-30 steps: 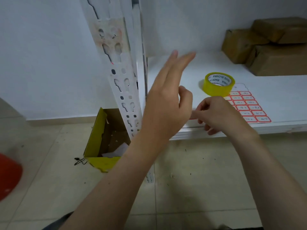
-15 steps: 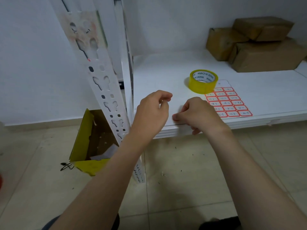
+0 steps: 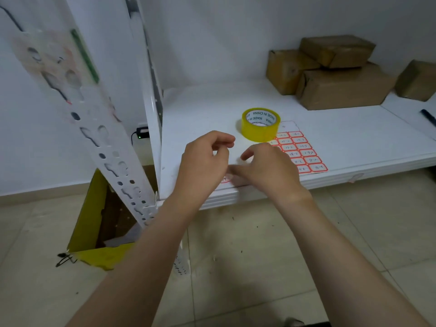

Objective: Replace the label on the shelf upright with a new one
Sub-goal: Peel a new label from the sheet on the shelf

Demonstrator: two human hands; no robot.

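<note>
Left hand [image 3: 203, 161] curled, right hand [image 3: 266, 168] pinching one label [image 3: 226, 179], grips unclear, one tape roll [image 3: 260, 125]

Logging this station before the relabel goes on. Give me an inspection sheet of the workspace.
Surface: white shelf board, mostly bare at the front left.
Job's things: label sheet with red-bordered labels, flat on the board; yellow tape roll at its far corner; perforated upright with residue near the top.
Clutter: brown boxes stacked at the back; dark pen at the far right.
Grippers: left hand and right hand together at the board's front edge, a small red-edged label between them.
Cables: black adapter by the wall.
Surroundings: yellow carton on the tiled floor.
</note>
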